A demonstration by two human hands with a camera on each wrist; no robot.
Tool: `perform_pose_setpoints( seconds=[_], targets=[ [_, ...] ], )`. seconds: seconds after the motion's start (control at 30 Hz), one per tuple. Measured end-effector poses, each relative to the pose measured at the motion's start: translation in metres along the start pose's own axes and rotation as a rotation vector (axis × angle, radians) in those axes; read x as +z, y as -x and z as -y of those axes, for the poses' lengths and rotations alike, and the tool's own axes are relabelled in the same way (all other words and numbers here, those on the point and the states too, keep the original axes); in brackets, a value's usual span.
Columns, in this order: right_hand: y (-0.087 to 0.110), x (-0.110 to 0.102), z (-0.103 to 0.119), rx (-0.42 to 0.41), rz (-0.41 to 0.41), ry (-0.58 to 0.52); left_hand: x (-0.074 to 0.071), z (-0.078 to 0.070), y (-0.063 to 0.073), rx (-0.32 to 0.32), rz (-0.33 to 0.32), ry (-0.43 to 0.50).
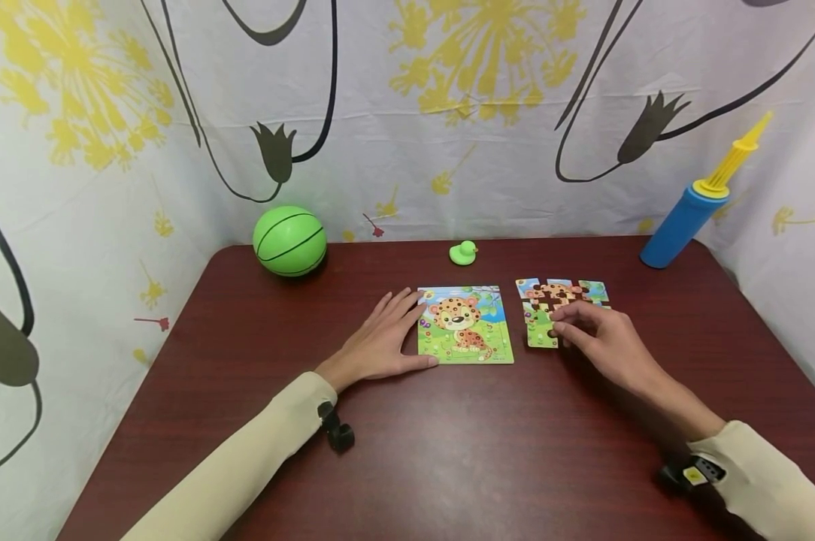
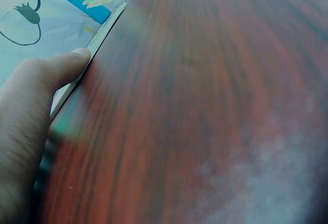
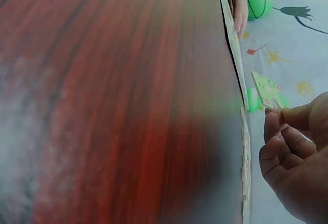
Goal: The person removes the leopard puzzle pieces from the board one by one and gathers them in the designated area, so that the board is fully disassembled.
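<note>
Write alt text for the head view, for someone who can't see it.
A person's right hand pinches a puzzle piece near other pieces on a dark red table, while the left hand touches the left edge of a leopard picture board. Toward the back are a green ball, a small green duck and a blue-and-yellow pump.

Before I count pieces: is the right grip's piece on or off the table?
Off: the right grip pinches the piece up above the table.

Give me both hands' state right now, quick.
Left hand: open, touching the leopard puzzle board.
Right hand: closed, pinching a puzzle piece.
</note>
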State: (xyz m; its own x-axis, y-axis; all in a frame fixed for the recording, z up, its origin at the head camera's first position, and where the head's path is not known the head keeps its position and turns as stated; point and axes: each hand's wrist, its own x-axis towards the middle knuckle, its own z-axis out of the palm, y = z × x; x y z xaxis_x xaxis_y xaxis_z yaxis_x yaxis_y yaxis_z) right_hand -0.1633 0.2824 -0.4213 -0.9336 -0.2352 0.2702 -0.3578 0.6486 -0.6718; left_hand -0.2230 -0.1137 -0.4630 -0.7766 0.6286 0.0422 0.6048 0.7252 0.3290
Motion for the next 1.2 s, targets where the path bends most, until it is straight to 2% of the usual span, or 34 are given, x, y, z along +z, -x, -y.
perform_pose_setpoints(
  seconds=[0.6,1.2],
  targets=[
    [0.005,-0.002,-0.010,0.054,0.033,0.026,0.000,0.000,0.000,0.016,-0.017,-0.009],
    [0.005,0.002,-0.016,0.041,0.059,0.042,-0.001,0.000,-0.001,0.009,-0.003,-0.027]
  ],
)
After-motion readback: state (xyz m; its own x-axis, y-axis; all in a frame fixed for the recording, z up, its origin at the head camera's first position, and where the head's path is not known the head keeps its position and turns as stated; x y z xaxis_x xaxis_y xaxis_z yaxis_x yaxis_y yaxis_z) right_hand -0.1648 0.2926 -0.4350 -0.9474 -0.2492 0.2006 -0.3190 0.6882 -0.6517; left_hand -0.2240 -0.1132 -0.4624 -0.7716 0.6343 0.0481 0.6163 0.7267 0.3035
